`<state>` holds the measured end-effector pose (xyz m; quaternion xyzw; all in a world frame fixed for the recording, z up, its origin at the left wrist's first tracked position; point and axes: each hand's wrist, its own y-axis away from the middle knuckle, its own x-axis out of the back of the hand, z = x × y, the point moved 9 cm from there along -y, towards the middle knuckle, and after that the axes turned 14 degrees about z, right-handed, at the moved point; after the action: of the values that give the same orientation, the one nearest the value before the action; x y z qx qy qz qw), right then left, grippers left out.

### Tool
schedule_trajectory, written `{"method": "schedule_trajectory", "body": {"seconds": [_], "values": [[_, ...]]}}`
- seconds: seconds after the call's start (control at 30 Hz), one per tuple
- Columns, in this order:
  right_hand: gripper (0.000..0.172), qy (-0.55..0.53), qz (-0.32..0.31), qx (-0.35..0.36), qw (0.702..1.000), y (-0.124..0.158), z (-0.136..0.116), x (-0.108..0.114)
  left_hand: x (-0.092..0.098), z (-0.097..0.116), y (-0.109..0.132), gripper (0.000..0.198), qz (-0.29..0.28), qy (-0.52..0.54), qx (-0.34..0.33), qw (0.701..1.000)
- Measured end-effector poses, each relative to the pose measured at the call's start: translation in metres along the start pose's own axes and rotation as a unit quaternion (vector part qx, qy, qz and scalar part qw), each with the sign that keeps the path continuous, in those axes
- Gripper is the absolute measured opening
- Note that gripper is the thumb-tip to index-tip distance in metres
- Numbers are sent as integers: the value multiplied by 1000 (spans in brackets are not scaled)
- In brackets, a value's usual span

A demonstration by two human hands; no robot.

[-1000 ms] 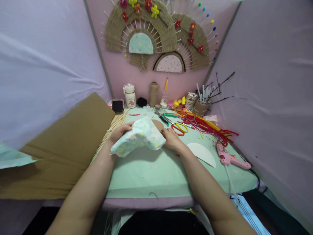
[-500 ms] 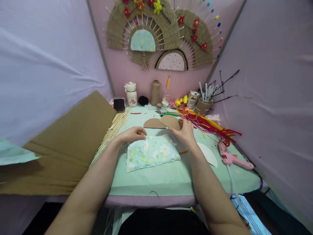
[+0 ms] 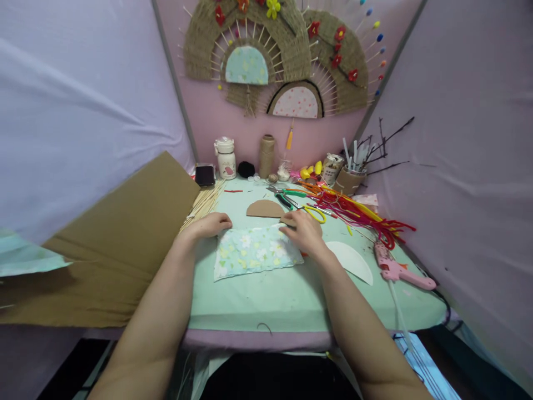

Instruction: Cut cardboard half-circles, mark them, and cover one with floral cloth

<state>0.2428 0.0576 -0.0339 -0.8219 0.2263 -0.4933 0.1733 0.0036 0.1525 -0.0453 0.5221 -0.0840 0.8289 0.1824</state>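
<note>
A light blue-green fabric piece (image 3: 258, 253) with white and yellow flowers lies in front of me on the table. My left hand (image 3: 210, 225) is closed at its far left corner, fingers curled on the edge. At the far right corner my right hand (image 3: 305, 232) is closed, with a brown cardboard half-disc (image 3: 318, 226) partly showing from under it; the fingertips also reach the fabric's edge. Just beyond the fabric lies a second cardboard half-disc (image 3: 264, 209). To the right of my right hand rests a white half-disc (image 3: 351, 262).
Scissors (image 3: 314, 213) and green-handled pliers (image 3: 293, 193) lie behind my right hand. Colourful pipe cleaners (image 3: 358, 214) and a pink glue gun (image 3: 400, 271) are at right. A large cardboard sheet (image 3: 125, 239) and thin sticks (image 3: 208, 200) flank the left side. A bottle (image 3: 225, 158) stands at the back.
My right hand has brought the cardboard half-disc down and nearer to the fabric's corner, uncovering the scissors. My left hand has slid left along the fabric's far edge. The fabric lies flatter.
</note>
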Motion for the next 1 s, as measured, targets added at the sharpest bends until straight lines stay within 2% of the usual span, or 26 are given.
{"method": "schedule_trajectory", "body": {"seconds": [0.07, 0.17, 0.27, 0.37, 0.63, 0.77, 1.0], "values": [[20, -30, -65, 35, 997, 6, -17, -14, 0, -7, 0, 26, -9, 1, 12, 1000], [25, 1, -101, 35, 994, 9, -21, -24, -2, -16, 0, 26, -27, 9, 29, 999], [25, 36, -117, 14, 992, 8, -13, -28, -4, -20, 2, 28, -38, 30, 44, 998], [17, 47, -121, 6, 992, 8, -9, -28, -2, -22, 2, 27, -31, 52, 60, 996], [7, 17, -191, 38, 981, 24, -25, -34, -2, -31, 0, 22, 17, 80, 114, 990], [11, 5, -197, 46, 979, 24, -29, -35, -6, -36, -2, 22, 17, 83, 125, 989], [10, -5, -198, 4, 980, 21, -8, -31, -6, -42, -6, 22, 28, 73, 134, 988]]}}
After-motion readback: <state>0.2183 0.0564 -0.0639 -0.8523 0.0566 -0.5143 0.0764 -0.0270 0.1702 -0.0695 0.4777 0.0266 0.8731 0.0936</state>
